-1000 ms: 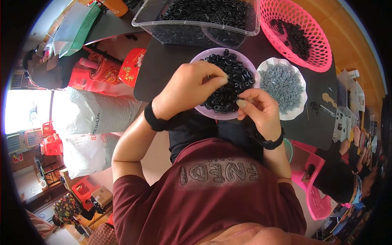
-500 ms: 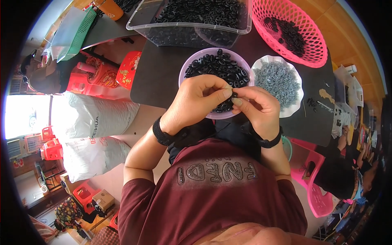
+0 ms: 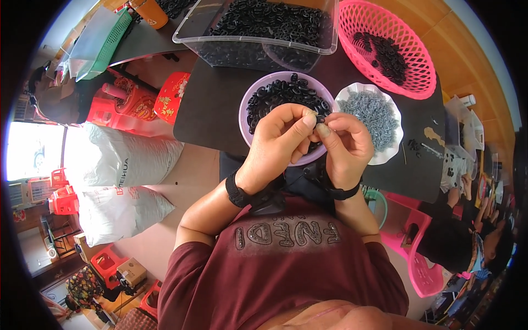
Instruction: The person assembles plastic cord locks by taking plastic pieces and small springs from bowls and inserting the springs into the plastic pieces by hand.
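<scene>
Above the near rim of a lilac bowl (image 3: 245,118), my two hands meet fingertip to fingertip. A small black oval plastic piece (image 3: 320,119) shows between them. My left hand (image 3: 280,135) is closed, thumb and forefinger pinched at one side of the piece. From the other side, my right hand (image 3: 349,148) pinches it with thumb and fingers. Fingertips hide most of the piece. Many glossy black oval pieces (image 3: 286,91) fill the bowl below. Right of it, a white scalloped dish (image 3: 397,135) holds small grey-blue translucent pieces (image 3: 371,115).
A clear plastic bin (image 3: 247,52) of black pieces and a pink lattice basket (image 3: 421,60) stand at the back of the dark table (image 3: 203,104). White sacks (image 3: 132,159) lie at left. A pink chair (image 3: 421,264) and other people are at right.
My hands have shifted slightly right and nearer to me, fingertips still together at the black piece. The whole view has moved a little, with bowl and dish lower in it.
</scene>
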{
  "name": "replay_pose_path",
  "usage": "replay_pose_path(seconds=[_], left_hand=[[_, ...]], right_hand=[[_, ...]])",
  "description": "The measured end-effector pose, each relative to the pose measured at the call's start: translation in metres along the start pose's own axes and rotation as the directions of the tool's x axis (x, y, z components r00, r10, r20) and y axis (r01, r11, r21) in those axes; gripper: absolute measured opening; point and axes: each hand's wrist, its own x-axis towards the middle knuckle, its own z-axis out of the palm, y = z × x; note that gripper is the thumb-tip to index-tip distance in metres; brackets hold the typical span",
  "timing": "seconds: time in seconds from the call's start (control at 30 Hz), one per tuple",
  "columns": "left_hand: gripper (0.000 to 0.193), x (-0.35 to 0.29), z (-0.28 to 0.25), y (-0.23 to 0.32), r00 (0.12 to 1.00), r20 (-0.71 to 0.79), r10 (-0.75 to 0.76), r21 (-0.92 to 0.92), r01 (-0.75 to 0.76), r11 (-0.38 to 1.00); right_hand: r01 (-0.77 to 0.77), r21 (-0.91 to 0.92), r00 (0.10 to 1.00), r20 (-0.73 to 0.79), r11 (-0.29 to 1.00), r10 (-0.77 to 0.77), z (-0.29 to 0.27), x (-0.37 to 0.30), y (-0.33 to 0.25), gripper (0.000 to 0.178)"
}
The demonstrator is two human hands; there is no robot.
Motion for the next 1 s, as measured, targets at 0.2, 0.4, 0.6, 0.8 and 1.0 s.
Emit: replay_pose_path(seconds=[0.2, 0.4, 0.6, 0.8, 1.0], left_hand=[[0.022, 0.0031, 0.0019, -0.0025, 0.997, -0.008, -0.078, -0.190, 0.075, 0.979], [0.021, 0.0044, 0.0013, -0.0031, 0.995, 0.017, -0.097, -0.205, 0.098, 0.974], [0.021, 0.0049, 0.0013, -0.0038, 0.993, 0.003, -0.117, -0.229, 0.114, 0.967], [0.021, 0.0047, 0.0028, -0.0044, 0.993, -0.025, -0.113, -0.213, 0.105, 0.971], [0.022, 0.0048, 0.0000, -0.0070, 0.996, 0.006, -0.094, -0.172, 0.094, 0.981]], right_hand=[[0.008, -0.023, 1.000, 0.016, 1.000, -0.008, -0.0024, -0.0014, 0.0033, 0.018], [-0.031, -0.013, 1.000, 0.005, 0.999, 0.031, -0.0036, -0.0015, 0.0034, 0.018], [-0.046, -0.013, 0.999, 0.005, 0.999, 0.046, -0.0035, -0.0009, 0.0032, 0.018], [-0.057, -0.034, 0.998, 0.017, 0.998, 0.057, -0.0028, -0.0002, 0.0023, 0.017], [-0.090, -0.021, 0.996, 0.009, 0.996, 0.091, -0.0008, -0.0006, -0.0010, 0.018]])
